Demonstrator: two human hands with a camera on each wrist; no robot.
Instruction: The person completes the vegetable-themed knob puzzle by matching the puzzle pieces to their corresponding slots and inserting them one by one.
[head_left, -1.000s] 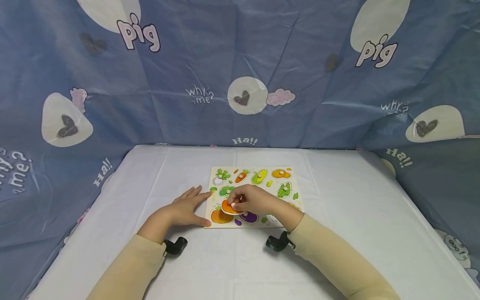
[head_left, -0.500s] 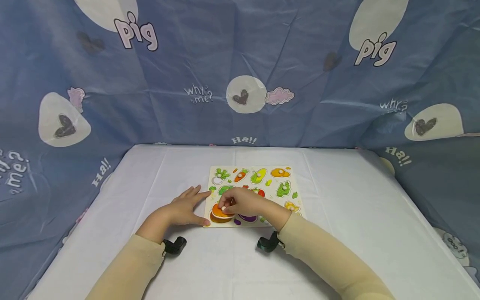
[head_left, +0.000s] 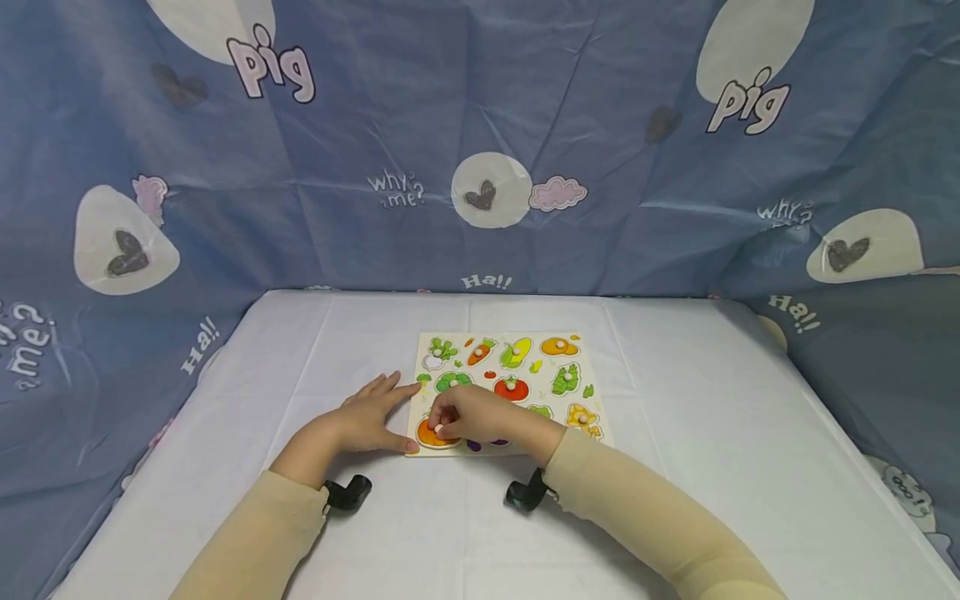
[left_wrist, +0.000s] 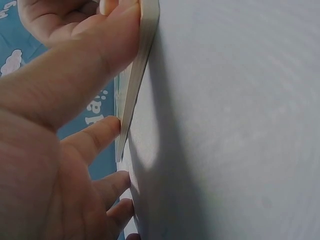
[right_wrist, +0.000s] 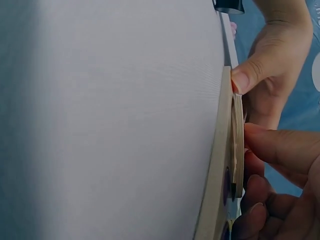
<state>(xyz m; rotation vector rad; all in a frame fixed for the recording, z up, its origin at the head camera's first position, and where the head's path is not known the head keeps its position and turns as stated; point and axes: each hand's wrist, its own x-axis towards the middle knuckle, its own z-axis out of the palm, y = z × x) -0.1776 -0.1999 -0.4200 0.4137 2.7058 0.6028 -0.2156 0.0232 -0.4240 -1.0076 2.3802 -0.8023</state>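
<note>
My right hand (head_left: pixel 480 414) pinches the small white knob of an orange pumpkin puzzle piece (head_left: pixel 429 437) over the near left corner of a vegetable peg puzzle board (head_left: pixel 542 385). In the right wrist view the piece's edge (right_wrist: pixel 240 150) stands slightly proud of the board's face, with the fingers beside it. My left hand (head_left: pixel 367 421) is spread at the board's left side. Its thumb rests on the near left corner and its index fingertip touches the left edge, while the other fingers lie on the cloth. Part of the eggplant piece is hidden under my right hand.
Carrot, corn, potato, tomato (head_left: pixel 511 389) and other knobbed pieces sit in the board. A white cloth (head_left: pixel 675 400) covers the table around it, and a blue printed curtain (head_left: pixel 405 250) stands behind. Each wrist wears a black camera (head_left: pixel 348 492).
My right hand has moved left and toward me with the pumpkin piece, lowering it over the pumpkin picture at the near left corner. The left hand has stayed in place.
</note>
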